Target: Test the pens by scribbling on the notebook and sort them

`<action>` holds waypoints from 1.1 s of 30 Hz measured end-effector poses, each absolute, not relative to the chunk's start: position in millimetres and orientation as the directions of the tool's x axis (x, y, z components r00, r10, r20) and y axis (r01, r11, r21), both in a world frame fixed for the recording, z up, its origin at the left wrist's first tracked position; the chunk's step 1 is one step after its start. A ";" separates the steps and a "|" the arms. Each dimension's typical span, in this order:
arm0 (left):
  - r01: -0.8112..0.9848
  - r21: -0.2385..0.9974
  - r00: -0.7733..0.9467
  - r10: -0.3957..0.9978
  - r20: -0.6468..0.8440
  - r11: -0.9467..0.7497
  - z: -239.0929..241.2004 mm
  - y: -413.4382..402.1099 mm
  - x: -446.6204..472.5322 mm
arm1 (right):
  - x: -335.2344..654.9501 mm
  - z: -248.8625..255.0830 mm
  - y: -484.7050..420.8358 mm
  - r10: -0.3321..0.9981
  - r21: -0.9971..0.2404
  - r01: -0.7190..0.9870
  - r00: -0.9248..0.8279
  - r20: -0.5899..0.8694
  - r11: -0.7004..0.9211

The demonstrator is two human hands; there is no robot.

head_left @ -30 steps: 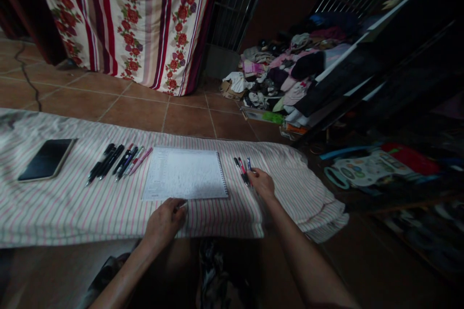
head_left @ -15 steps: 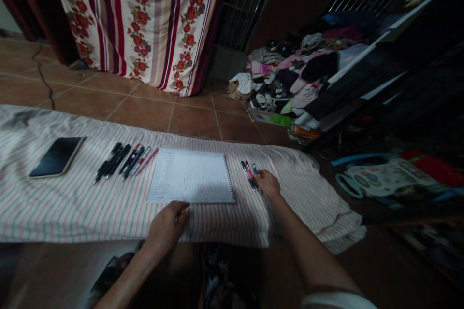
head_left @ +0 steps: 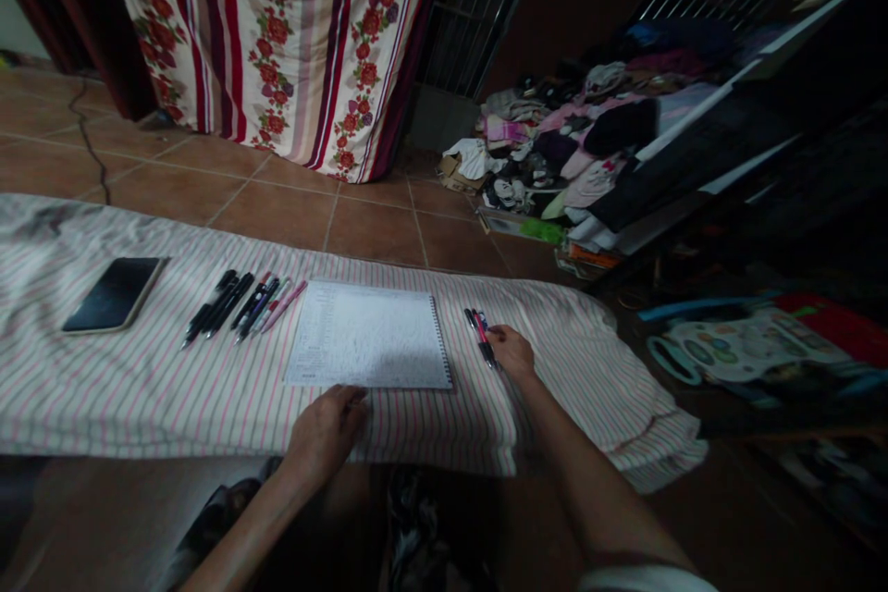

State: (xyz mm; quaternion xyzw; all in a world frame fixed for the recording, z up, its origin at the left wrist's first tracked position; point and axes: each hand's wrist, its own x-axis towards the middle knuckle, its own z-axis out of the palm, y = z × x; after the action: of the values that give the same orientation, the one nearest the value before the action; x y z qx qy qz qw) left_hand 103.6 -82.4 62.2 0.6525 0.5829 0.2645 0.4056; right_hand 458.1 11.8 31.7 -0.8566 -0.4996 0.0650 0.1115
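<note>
A spiral notebook [head_left: 370,347] lies open on a striped cloth [head_left: 139,388]. My left hand [head_left: 326,430] rests curled at the notebook's near edge, fingertips touching the cloth just below the page. My right hand [head_left: 511,352] sits to the right of the notebook with its fingers closed against a small bunch of pens [head_left: 480,333], black, red and blue. Whether it grips them or only touches them is unclear. A row of several pens [head_left: 241,303] lies left of the notebook.
A dark phone [head_left: 115,294] lies on the cloth at the far left. Tiled floor [head_left: 375,222] stretches behind, with a floral curtain [head_left: 277,37], a heap of clothes [head_left: 555,148] and a colourful toy board [head_left: 728,342] on the right.
My right hand has pushed the three pens closer together into a tight bunch. The view has shifted slightly. My left hand stays at the notebook's edge.
</note>
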 end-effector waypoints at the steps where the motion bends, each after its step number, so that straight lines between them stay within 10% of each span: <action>1: 0.561 0.828 0.184 0.974 -0.130 0.005 62.1 -82.2 103.6 | 457.2 31.6 10.9 0.873 -0.256 0.845 0.487 0.004 -0.470; 13: 0.714 0.700 0.205 0.957 -0.204 -0.004 72.0 -84.4 101.1 | 441.1 33.5 9.4 0.896 -0.220 0.903 0.408 0.174 -0.369; 22: 0.693 0.719 0.122 0.975 -0.187 0.051 71.7 -74.1 84.0 | 354.7 39.1 27.3 0.898 -0.360 0.932 0.134 0.420 0.029; 33: 0.808 0.574 -0.143 0.989 -0.028 0.133 73.4 -59.2 23.8 | 192.7 38.0 26.6 0.896 -0.569 0.709 -0.213 0.391 0.417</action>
State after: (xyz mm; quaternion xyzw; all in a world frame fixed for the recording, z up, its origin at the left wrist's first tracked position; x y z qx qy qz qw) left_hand 23.8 -59.2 73.4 0.6210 0.7236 0.2188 0.2072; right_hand 192.7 26.6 38.0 -0.5230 -0.7671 0.1345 0.3464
